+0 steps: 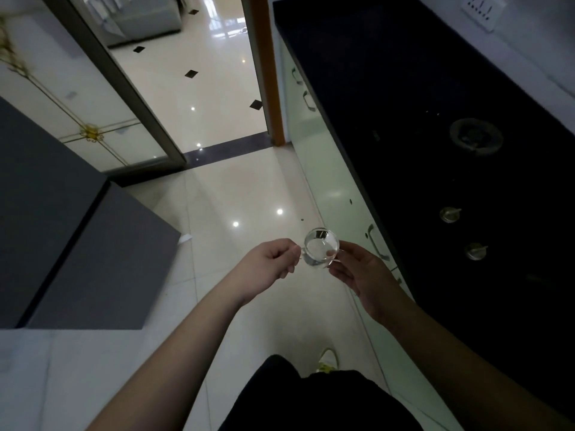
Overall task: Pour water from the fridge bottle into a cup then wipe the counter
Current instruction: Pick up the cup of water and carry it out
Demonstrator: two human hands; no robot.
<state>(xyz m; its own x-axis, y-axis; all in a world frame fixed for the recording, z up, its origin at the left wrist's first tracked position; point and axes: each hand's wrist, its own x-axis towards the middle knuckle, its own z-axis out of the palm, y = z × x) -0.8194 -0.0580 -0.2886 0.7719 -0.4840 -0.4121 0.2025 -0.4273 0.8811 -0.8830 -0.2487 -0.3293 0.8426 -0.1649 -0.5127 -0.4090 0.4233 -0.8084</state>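
Observation:
A small clear glass cup (pixel 321 248) is held upright over the floor, between both hands and just left of the counter edge. My left hand (pixel 270 264) pinches its handle with curled fingers. My right hand (pixel 362 276) supports the cup from the right and below, its fingers curved round the glass. The black counter (pixel 404 88) runs along the right side. No bottle is in view.
A gas burner (pixel 476 136) and two knobs (pixel 450 214) sit in the black counter. Pale cabinet doors with handles (pixel 376 244) lie below its edge. A grey fridge (pixel 62 228) stands at the left. An open doorway (pixel 199 88) lies ahead over glossy tile floor.

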